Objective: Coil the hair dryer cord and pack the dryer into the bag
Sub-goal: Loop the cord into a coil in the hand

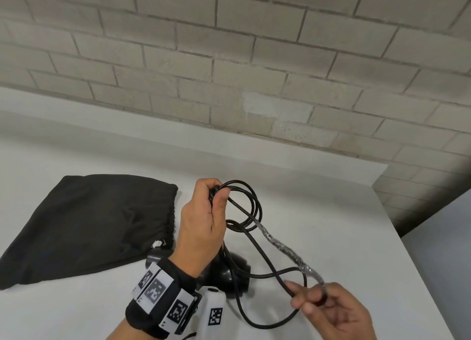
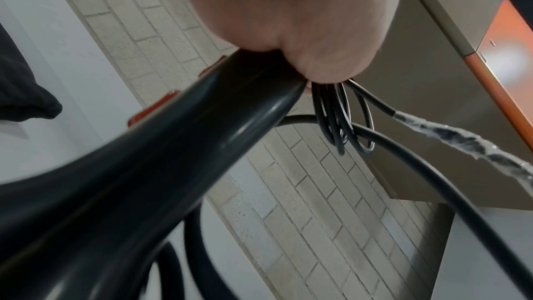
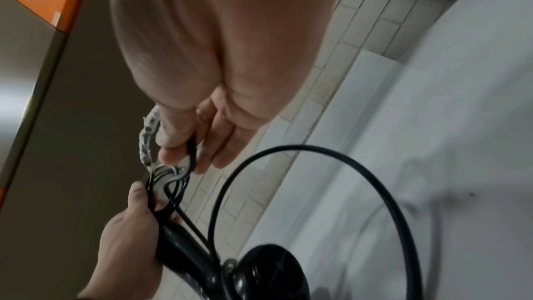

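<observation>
The black hair dryer [image 1: 229, 273] hangs body-down just above the white table, handle up. My left hand [image 1: 216, 190] grips the top of the handle [image 2: 173, 156] together with several loops of the black cord [image 1: 251, 207]. From the loops a stretch wrapped in clear tape [image 1: 285, 250] runs down to my right hand [image 1: 305, 299], which pinches the cord between thumb and fingers at the lower right. A slack loop of cord [image 3: 317, 152] sags between the hands. The black cloth bag [image 1: 89, 225] lies flat on the table, left of the dryer.
The white table [image 1: 331, 212] ends at a right edge [image 1: 397, 227] and backs onto a grey brick wall [image 1: 229, 59]. The bag's drawstring end [image 1: 158, 243] faces the dryer. An orange-edged panel [image 2: 504, 72] shows off to the side.
</observation>
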A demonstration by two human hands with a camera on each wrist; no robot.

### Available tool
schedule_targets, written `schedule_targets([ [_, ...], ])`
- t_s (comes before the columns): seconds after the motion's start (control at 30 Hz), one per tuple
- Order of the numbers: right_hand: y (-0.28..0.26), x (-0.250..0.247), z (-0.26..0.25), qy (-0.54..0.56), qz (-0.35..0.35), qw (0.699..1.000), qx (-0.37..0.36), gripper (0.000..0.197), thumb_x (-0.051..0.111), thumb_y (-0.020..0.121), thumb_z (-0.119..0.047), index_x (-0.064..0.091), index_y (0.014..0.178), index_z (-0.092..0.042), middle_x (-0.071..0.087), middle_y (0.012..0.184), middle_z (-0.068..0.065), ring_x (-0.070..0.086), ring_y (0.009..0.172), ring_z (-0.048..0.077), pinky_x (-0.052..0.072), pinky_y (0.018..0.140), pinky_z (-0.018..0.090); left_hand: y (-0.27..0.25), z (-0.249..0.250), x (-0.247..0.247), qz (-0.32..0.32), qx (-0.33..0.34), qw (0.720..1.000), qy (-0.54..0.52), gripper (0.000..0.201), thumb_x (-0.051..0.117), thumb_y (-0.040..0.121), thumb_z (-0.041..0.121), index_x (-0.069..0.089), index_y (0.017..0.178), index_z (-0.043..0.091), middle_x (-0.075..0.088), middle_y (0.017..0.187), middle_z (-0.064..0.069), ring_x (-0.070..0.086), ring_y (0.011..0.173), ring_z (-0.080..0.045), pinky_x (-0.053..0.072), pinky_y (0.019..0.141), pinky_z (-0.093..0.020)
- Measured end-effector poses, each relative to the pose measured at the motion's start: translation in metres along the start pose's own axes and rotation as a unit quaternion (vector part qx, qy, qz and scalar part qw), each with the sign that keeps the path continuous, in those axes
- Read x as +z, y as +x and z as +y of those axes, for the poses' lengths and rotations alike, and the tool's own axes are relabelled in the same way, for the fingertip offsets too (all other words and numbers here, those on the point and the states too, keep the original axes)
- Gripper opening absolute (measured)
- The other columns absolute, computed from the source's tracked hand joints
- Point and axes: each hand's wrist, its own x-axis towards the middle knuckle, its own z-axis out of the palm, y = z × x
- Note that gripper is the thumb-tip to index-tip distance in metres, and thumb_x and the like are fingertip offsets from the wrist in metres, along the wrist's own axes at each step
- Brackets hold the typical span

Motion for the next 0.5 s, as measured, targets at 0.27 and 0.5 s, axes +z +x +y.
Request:
schedule_targets([
  [0.27,0.004,-0.047,-0.042,0.173,-0.056,0.977,0.113,0.029,0.045,0.1,0.003,0.042,0.117,0.027,0.041,0.067,0.018,0.047,0.063,0.021,0.044,0.066,0.035,-0.001,0.0,-0.002,-0.012,0.025,1.0,0.0,0.036,0.029,0.097,0.065,0.045,0.098,0.032,0.05,0.06,-0.003,0.049,0.058,-0.023,0.037,0.047,-0.021],
  [0.5,0.012,-0.061,-0.065,-0.013,-0.082,0.959,0.273,0.066,0.096,0.047,-0.042,0.065,0.072,0.01,0.031,0.045,0.002,0.024,0.04,0.008,0.023,0.043,0.018,-0.008,0.005,0.005,-0.055,0.041,0.998,0.009,0.014,0.038,0.098,0.05,0.043,0.098,0.037,0.048,0.06,0.006,0.049,0.055,-0.01,0.034,0.048,-0.01],
])
